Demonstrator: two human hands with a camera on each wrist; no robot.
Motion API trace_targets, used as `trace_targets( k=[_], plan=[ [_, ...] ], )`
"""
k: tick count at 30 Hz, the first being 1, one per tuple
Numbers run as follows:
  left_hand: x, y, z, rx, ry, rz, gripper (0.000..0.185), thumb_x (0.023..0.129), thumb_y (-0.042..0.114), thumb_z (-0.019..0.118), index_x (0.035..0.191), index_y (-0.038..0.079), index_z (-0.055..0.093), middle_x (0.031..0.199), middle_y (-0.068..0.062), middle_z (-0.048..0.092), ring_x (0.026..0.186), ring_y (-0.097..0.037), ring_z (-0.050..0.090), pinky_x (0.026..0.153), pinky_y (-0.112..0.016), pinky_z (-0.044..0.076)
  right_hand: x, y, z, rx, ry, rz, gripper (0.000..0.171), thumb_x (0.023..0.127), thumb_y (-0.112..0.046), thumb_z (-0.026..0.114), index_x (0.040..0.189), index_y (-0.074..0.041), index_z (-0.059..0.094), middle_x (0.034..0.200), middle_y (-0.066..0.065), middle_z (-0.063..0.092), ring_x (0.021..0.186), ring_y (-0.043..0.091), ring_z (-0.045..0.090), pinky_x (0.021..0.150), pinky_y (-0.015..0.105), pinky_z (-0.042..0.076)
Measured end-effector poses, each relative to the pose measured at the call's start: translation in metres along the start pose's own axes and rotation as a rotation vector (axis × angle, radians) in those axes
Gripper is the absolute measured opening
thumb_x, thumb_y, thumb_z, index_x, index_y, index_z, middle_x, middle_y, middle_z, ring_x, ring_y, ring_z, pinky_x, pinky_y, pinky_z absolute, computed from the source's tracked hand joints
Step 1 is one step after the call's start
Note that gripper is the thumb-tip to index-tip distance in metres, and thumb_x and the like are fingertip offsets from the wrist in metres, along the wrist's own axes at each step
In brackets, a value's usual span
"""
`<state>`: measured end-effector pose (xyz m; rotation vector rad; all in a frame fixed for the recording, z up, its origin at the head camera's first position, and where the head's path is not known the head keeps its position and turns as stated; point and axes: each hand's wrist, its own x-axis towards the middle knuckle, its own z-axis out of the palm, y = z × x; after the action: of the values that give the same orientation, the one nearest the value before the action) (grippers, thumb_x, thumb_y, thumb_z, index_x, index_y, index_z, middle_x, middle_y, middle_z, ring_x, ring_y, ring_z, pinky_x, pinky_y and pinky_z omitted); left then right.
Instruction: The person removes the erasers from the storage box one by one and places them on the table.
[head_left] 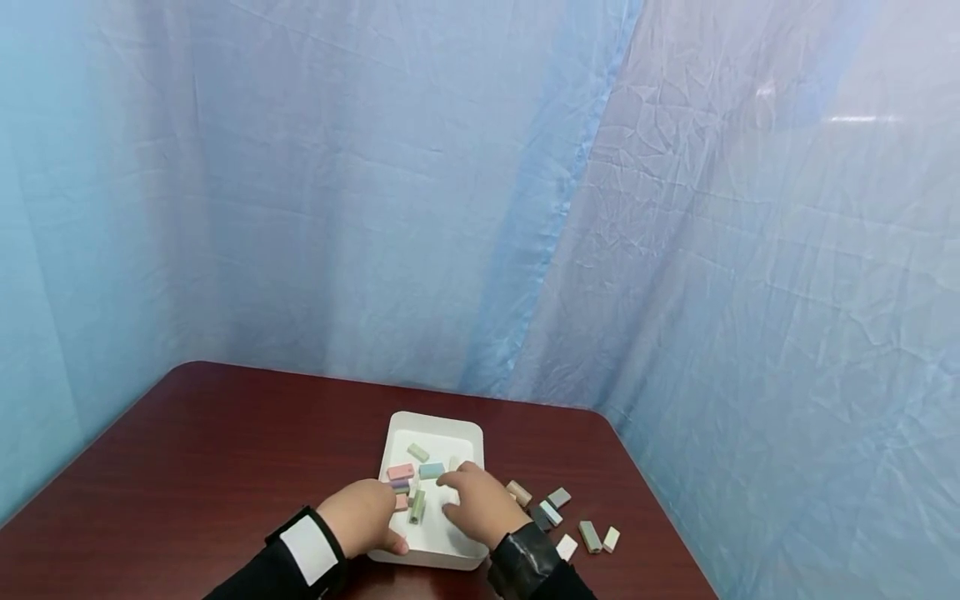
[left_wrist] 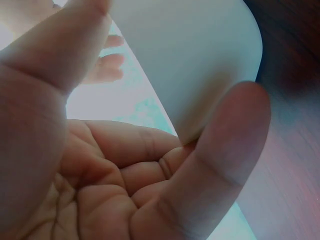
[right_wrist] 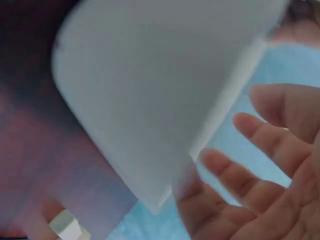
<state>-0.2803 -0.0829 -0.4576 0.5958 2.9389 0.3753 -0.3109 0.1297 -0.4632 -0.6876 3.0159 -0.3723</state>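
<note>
A shallow white tray (head_left: 431, 537) lies on the table, with several small pastel blocks in it. Among them are a pink block (head_left: 401, 472), a light blue block (head_left: 432, 470) and a green block (head_left: 417, 507). My left hand (head_left: 362, 517) reaches over the tray's left rim beside the blocks, its thumb apart from the loosely bent fingers; their tips are partly hidden. Over the tray's right side, my right hand (head_left: 483, 504) has its thumb and fingers spread. Right wrist view: nothing shows in the right hand (right_wrist: 255, 185), next to the tray's wall (right_wrist: 145, 90).
Right of the tray, several loose blocks lie on the dark red table (head_left: 247, 450), among them a grey-green block (head_left: 590, 537) and a white block (head_left: 566, 547). Blue curtains (head_left: 360, 208) hang behind the table and along its sides.
</note>
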Motion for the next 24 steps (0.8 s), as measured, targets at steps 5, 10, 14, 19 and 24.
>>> trace_targets(
  k=[5, 10, 14, 19, 24],
  plan=[
    [-0.001, 0.001, -0.001, 0.010, 0.008, 0.008, 0.047, 0.066, 0.053, 0.080, 0.067, 0.009, 0.066, 0.063, -0.002, 0.058, 0.056, -0.014, 0.047, 0.059, -0.033, 0.042, 0.000, -0.006, 0.014, -0.105, -0.010, 0.070, 0.041, 0.081, -0.026, 0.073, 0.121, -0.024, 0.065, 0.109, 0.004, 0.060, 0.087, 0.016, 0.061, 0.070, 0.032, 0.050],
    [-0.002, 0.003, -0.002, 0.019, 0.020, 0.005, 0.047, 0.065, 0.053, 0.080, 0.068, 0.008, 0.066, 0.063, -0.003, 0.058, 0.055, -0.014, 0.046, 0.059, -0.033, 0.043, 0.004, -0.006, 0.020, -0.141, 0.005, 0.108, 0.043, 0.082, -0.022, 0.071, 0.124, -0.020, 0.064, 0.110, 0.008, 0.064, 0.095, 0.024, 0.063, 0.079, 0.040, 0.051],
    [-0.003, 0.003, -0.003, 0.014, 0.024, 0.011, 0.047, 0.066, 0.053, 0.080, 0.067, 0.008, 0.066, 0.062, -0.003, 0.058, 0.055, -0.014, 0.046, 0.059, -0.033, 0.042, 0.006, -0.005, 0.022, -0.193, 0.005, 0.087, 0.040, 0.082, -0.021, 0.071, 0.121, -0.018, 0.066, 0.102, 0.006, 0.069, 0.094, 0.023, 0.064, 0.083, 0.040, 0.050],
    [-0.002, 0.003, -0.002, 0.015, 0.027, 0.015, 0.047, 0.065, 0.053, 0.081, 0.067, 0.008, 0.066, 0.062, -0.003, 0.058, 0.055, -0.014, 0.046, 0.059, -0.033, 0.042, 0.007, -0.006, 0.022, -0.206, -0.001, 0.105, 0.037, 0.081, -0.022, 0.071, 0.118, -0.019, 0.068, 0.101, 0.006, 0.068, 0.095, 0.025, 0.064, 0.084, 0.041, 0.050],
    [-0.001, 0.002, 0.000, 0.022, 0.031, 0.015, 0.048, 0.065, 0.054, 0.080, 0.067, 0.008, 0.067, 0.062, -0.002, 0.058, 0.055, -0.014, 0.046, 0.059, -0.033, 0.042, 0.008, -0.004, 0.025, -0.219, 0.005, 0.098, 0.036, 0.081, -0.022, 0.071, 0.117, -0.020, 0.068, 0.100, 0.006, 0.068, 0.093, 0.025, 0.063, 0.083, 0.041, 0.050]
  ],
)
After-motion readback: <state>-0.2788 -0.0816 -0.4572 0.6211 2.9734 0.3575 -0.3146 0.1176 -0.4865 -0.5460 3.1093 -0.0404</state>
